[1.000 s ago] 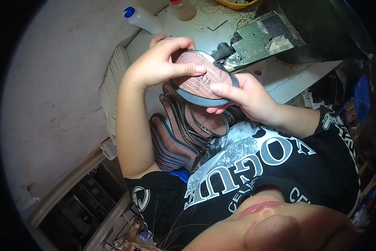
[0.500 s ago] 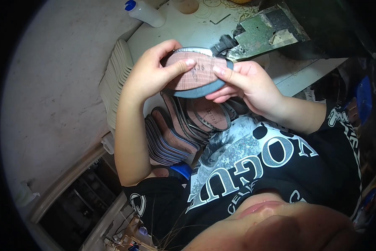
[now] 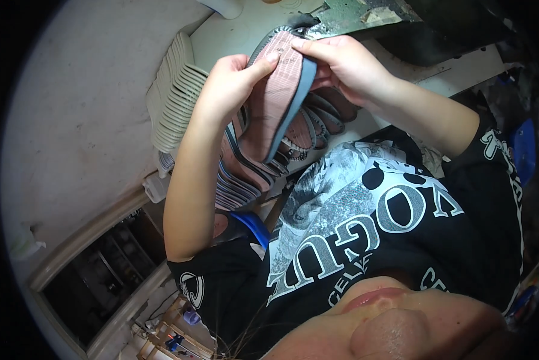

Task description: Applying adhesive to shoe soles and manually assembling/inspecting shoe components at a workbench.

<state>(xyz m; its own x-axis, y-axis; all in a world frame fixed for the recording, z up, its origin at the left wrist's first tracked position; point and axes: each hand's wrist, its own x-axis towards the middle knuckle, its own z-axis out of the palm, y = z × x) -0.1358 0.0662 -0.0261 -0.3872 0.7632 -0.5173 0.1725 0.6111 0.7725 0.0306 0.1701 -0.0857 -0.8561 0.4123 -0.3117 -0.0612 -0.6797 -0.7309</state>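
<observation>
Tilted since a second ago, the pink shoe insole [image 3: 276, 96] now stands nearly on edge, its grey foam rim showing. Both hands are clamped on it, left hand [image 3: 227, 90] at nine o'clock, right hand [image 3: 344, 63] at two, seemingly to inspect it above the stacked insoles [image 3: 245, 168] by the counter [image 3: 233, 36].

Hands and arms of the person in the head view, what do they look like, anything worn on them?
Both are bare: the left hand and right hand wear no gloves, and no rings or watch show. The forearms are uncovered. Short black sleeves of a black T-shirt with pale print end near the shoulders.
</observation>
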